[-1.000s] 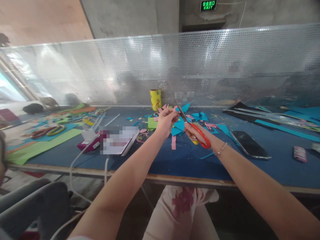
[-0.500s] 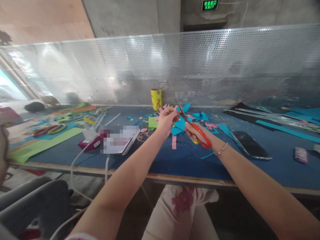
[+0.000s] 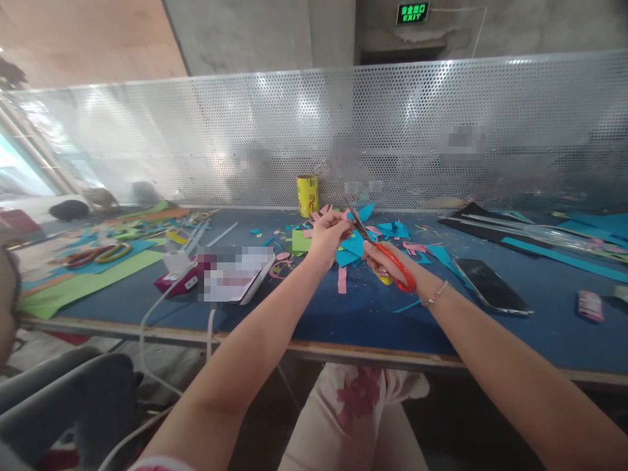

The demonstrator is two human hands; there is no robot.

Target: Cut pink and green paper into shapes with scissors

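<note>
My right hand (image 3: 380, 258) grips red-handled scissors (image 3: 387, 258), whose blades point up and left toward my left hand. My left hand (image 3: 328, 235) is closed in a pinch on a small pink paper piece (image 3: 321, 212) held above the blue table (image 3: 343, 314). The scissor tips meet the paper right beside my left fingers. Under both hands lie cyan paper scraps (image 3: 350, 247) and a pink strip (image 3: 341, 279).
A yellow can (image 3: 307, 195) stands at the perforated metal screen (image 3: 314, 131). A black phone (image 3: 490, 284) lies to the right, a pink device with a white cable (image 3: 181, 278) to the left. Green and blue sheets (image 3: 83, 281) and other scissors cover the left end. Long cyan strips lie far right.
Almost nothing differs. Both hands stay at the same spot with the scissors against the pink paper; the view has shifted slightly.
</note>
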